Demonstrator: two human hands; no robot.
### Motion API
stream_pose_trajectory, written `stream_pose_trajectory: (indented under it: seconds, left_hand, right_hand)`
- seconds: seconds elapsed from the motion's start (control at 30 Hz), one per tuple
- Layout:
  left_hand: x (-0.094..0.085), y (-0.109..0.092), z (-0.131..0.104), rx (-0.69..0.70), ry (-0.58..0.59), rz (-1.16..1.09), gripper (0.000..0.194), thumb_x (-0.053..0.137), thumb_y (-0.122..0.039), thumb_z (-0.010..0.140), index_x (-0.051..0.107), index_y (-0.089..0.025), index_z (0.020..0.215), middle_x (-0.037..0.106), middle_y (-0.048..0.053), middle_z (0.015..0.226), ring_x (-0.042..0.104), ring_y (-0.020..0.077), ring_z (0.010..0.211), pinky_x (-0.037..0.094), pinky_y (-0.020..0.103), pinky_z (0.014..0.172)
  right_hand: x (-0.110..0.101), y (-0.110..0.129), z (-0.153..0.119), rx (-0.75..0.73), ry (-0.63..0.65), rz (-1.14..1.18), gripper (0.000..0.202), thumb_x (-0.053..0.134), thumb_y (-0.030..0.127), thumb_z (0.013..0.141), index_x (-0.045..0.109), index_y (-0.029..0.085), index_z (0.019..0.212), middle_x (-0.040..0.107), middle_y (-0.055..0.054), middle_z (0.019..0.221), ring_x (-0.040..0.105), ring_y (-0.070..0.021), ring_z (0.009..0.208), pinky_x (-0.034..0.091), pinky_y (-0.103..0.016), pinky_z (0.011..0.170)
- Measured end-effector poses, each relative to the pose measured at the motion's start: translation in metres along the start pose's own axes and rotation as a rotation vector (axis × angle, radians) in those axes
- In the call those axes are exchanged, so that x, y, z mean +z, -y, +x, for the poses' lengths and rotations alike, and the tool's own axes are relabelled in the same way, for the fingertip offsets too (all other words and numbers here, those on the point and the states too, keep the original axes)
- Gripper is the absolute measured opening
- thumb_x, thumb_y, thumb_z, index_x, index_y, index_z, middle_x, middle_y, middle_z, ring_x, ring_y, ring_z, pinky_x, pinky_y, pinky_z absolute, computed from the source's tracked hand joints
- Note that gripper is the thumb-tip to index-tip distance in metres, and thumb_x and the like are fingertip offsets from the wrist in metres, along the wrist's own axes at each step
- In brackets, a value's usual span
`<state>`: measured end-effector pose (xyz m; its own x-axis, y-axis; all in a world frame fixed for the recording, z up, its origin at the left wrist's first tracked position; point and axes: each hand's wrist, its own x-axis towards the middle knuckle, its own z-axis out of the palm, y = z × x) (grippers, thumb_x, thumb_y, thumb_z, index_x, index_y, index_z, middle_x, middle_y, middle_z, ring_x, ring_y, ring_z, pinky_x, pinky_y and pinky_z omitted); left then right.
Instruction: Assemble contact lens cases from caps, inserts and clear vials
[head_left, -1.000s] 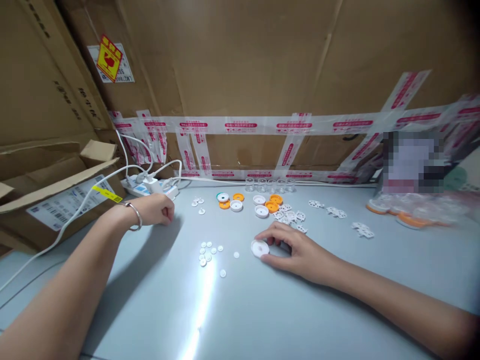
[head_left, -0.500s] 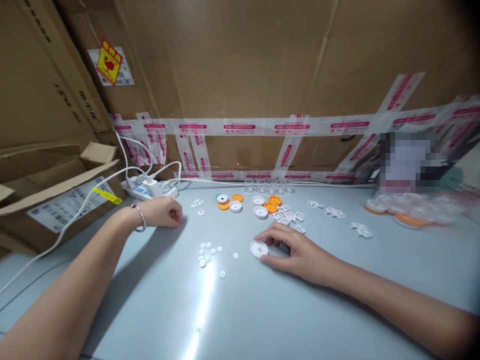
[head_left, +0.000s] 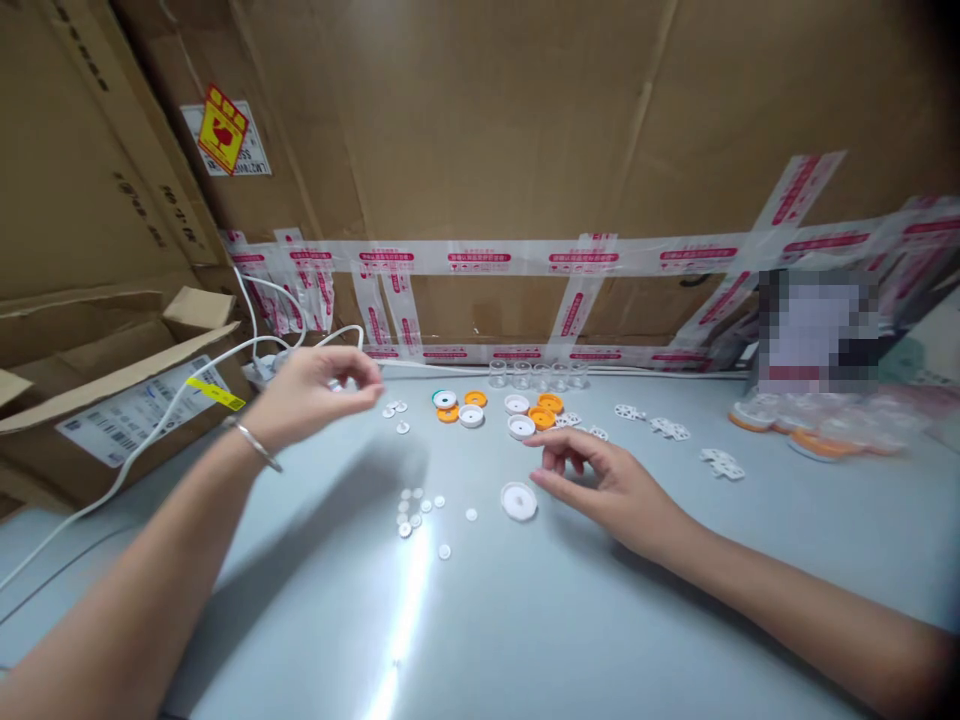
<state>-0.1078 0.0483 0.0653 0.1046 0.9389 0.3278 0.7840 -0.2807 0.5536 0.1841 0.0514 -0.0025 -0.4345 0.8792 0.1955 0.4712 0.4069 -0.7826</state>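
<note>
My right hand [head_left: 592, 482] hovers just right of a round white toothed disc [head_left: 518, 502]. Its thumb and index finger are apart, with nothing between them. My left hand [head_left: 330, 392] is raised over the back left of the table, a bracelet at its wrist. Thumb tip and curled fingers nearly meet, and I see nothing held in them. Closest to it on the table are several small white pieces [head_left: 402, 428]. Small white gears [head_left: 416, 520] lie in a loose group left of the disc.
Behind lie white round cups [head_left: 471, 415], orange round cups [head_left: 542, 418] and clear cylinders [head_left: 522, 374]. White perforated plates [head_left: 722, 463] are at the right, near clear and orange parts [head_left: 821, 440]. A cardboard box [head_left: 142, 405] and white cables [head_left: 187, 375] occupy the left.
My right hand has let go of the white disc and drawn slightly up and right. My left hand has lifted off the table and turned.
</note>
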Motion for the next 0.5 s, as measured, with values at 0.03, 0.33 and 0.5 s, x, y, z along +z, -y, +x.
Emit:
stream_pose_trajectory:
  seconds: [0.03,0.33,0.5]
  left_hand:
    - [0.017,-0.013,-0.005,0.047,-0.001,-0.056,0.009,0.059,-0.025,0.069,0.059,-0.016,0.067,0.061,0.000,0.066,0.053,0.0124,0.064,0.040,0.022,0.061]
    - [0.105,-0.067,-0.044,0.053,0.071,-0.403,0.005,0.059,-0.020,0.074,0.062,-0.018,0.071,0.065,-0.001,0.070,0.056,0.0119,0.067,0.042,0.024,0.064]
    - [0.100,-0.064,-0.042,0.037,0.081,-0.422,0.005,0.059,-0.021,0.075,0.063,-0.018,0.073,0.066,-0.001,0.072,0.057,0.0122,0.068,0.041,0.025,0.065]
  right_hand:
    - [-0.001,0.004,-0.001,-0.029,-0.028,-0.003,0.025,0.056,0.040,0.079,0.060,0.024,0.097,0.058,-0.002,0.081,0.055,-0.0159,0.076,0.042,-0.029,0.070]
    - [0.003,0.017,-0.010,-0.094,0.077,0.037,0.012,0.056,0.032,0.080,0.064,0.023,0.078,0.066,-0.001,0.077,0.056,-0.0153,0.072,0.042,-0.028,0.068]
    - [0.002,0.017,-0.008,-0.053,0.100,0.072,0.015,0.053,0.032,0.081,0.064,0.022,0.078,0.066,-0.001,0.075,0.057,-0.0160,0.073,0.043,-0.029,0.067]
